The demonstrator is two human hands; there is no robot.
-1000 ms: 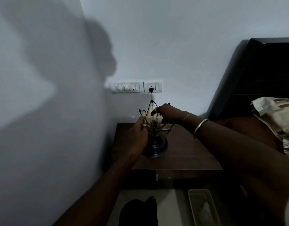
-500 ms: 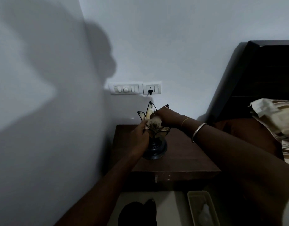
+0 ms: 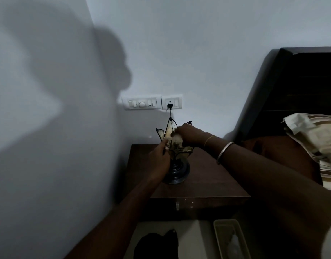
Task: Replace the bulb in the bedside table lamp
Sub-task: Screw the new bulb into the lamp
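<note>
Petal-shaped glass lamp on dark round base point(image 3: 176, 171) near back-left corner of brown wooden bedside table point(image 3: 213, 184). Left hand point(image 3: 160, 159) wraps stem, steadying. Right hand point(image 3: 189, 134) reaches among petals, fingers closed round pale bulb point(image 3: 176, 141), probably twisting.

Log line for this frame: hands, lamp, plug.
left hand: steadying lamp | right hand: in shade, on bulb | plug: in socket | lamp: unlit

Likely bedroom: headboard point(image 3: 301, 86), pillow point(image 3: 314, 135)

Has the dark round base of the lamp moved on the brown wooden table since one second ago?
No. The lamp's dark round base stays at the same spot below the white wall socket.
</note>
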